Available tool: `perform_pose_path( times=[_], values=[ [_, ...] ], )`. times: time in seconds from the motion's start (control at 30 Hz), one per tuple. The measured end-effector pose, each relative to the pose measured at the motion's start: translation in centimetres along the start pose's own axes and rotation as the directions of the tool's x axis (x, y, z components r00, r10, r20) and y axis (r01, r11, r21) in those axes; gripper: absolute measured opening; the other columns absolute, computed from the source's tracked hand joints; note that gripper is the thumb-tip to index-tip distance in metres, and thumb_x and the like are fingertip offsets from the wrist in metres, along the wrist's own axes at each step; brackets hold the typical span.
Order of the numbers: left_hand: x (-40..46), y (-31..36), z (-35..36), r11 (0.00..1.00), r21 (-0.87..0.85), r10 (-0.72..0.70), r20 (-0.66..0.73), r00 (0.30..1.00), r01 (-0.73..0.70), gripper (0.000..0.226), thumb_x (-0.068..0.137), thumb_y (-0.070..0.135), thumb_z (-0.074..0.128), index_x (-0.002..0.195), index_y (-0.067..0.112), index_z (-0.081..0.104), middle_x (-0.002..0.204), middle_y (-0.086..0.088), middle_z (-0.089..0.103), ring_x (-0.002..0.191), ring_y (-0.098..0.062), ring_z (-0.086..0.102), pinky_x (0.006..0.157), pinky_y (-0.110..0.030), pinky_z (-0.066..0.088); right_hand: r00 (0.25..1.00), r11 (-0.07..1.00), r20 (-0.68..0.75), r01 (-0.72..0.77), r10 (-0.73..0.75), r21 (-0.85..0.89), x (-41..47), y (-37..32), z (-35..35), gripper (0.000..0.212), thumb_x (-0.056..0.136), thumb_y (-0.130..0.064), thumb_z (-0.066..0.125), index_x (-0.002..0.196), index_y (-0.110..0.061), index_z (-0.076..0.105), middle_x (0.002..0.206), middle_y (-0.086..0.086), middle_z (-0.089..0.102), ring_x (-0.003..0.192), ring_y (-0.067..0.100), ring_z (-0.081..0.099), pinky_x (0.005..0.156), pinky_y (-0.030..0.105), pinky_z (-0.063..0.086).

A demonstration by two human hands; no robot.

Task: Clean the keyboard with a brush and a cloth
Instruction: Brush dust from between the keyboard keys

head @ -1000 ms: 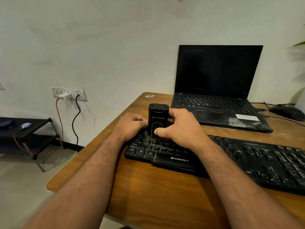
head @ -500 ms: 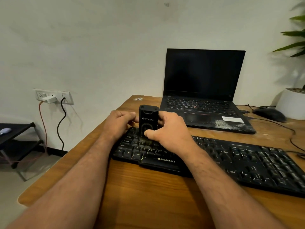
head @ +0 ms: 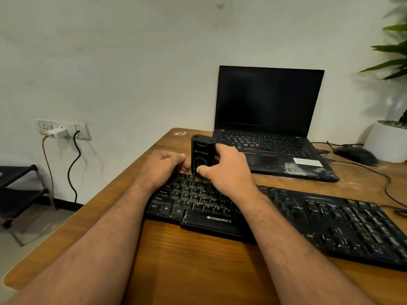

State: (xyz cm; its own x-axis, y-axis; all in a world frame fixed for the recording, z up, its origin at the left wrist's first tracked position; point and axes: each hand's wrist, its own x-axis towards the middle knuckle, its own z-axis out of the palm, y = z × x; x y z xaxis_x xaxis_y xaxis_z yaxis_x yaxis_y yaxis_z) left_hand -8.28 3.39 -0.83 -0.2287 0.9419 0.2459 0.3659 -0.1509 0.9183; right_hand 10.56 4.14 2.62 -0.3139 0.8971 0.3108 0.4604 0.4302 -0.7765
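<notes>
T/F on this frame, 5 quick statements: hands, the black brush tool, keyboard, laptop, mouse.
1. The right hand grips the black brush tool. True.
2. The brush tool stands upright over the left end of the keyboard. True.
3. The laptop is closed. False: its lid is open and the screen is dark.
4. The left hand lies flat on the table, away from the tool. False: its fingers are curled and it sits right against the tool's left side.
5. The mouse lies left of the keyboard. False: it is at the far right, beside the white plant pot.
</notes>
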Motion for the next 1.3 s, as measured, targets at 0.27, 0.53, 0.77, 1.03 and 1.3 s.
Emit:
perform_pose_path(
  times=[0.27,0.53,0.77,1.03,1.3],
  values=[
    [0.5,-0.2,0.4,1.0,-0.001,0.003,-0.021,1.0,-0.003,0.035,0.098,0.023,0.057,0.074,0.006,0.075,0.073,-0.009,0.074,0.065,-0.015,0.064,0.069,-0.024,0.049,1.0,1.0,0.008,-0.002,0.002,0.001,0.7,0.8,-0.2,0.043,0.078,-0.017,0.08,0.118,-0.026,0.066,0.101,-0.008,0.071,0.086,0.005,0.066,0.066,0.02,0.055],
    [-0.3,0.0,0.1,1.0,-0.014,-0.005,-0.022,1.0,0.005,0.035,0.098,0.025,0.056,0.074,0.007,0.074,0.072,-0.006,0.073,0.067,-0.014,0.063,0.074,-0.028,0.048,0.999,1.0,0.031,-0.02,0.021,-0.018,0.9,1.0,-1.8,0.04,0.076,-0.018,0.083,0.113,-0.023,0.068,0.099,-0.009,0.072,0.088,0.007,0.069,0.072,0.025,0.058],
    [-0.4,0.2,0.2,0.999,0.028,0.026,-0.027,0.999,-0.025,0.036,0.098,0.023,0.056,0.071,0.005,0.074,0.069,-0.004,0.073,0.062,-0.008,0.061,0.069,-0.02,0.045,0.992,0.992,0.114,0.059,-0.045,-0.115,0.9,0.6,-3.1,0.042,0.076,-0.017,0.082,0.116,-0.022,0.068,0.102,-0.009,0.073,0.093,0.007,0.068,0.071,0.018,0.056],
    [0.2,-0.1,0.3,0.997,0.019,0.074,-0.054,0.996,-0.073,0.036,0.096,0.018,0.057,0.067,0.001,0.071,0.064,-0.005,0.07,0.06,-0.013,0.06,0.065,-0.018,0.048,0.998,0.994,0.028,0.057,-0.055,-0.089,0.2,1.0,-2.0,0.037,0.077,-0.023,0.08,0.111,-0.026,0.067,0.096,-0.01,0.072,0.087,0.007,0.068,0.075,0.03,0.06],
    [0.4,0.3,0.3,0.996,0.047,0.081,-0.103,0.991,-0.076,0.044,0.068,0.028,0.055,0.068,-0.016,0.058,0.058,-0.017,0.058,0.052,-0.019,0.049,0.052,-0.024,0.041,0.993,0.996,0.095,0.079,-0.076,-0.027,-0.7,-0.5,0.8,0.042,0.078,-0.023,0.078,0.118,-0.028,0.066,0.097,-0.009,0.072,0.076,0.005,0.068,0.064,0.017,0.055]
  ],
)
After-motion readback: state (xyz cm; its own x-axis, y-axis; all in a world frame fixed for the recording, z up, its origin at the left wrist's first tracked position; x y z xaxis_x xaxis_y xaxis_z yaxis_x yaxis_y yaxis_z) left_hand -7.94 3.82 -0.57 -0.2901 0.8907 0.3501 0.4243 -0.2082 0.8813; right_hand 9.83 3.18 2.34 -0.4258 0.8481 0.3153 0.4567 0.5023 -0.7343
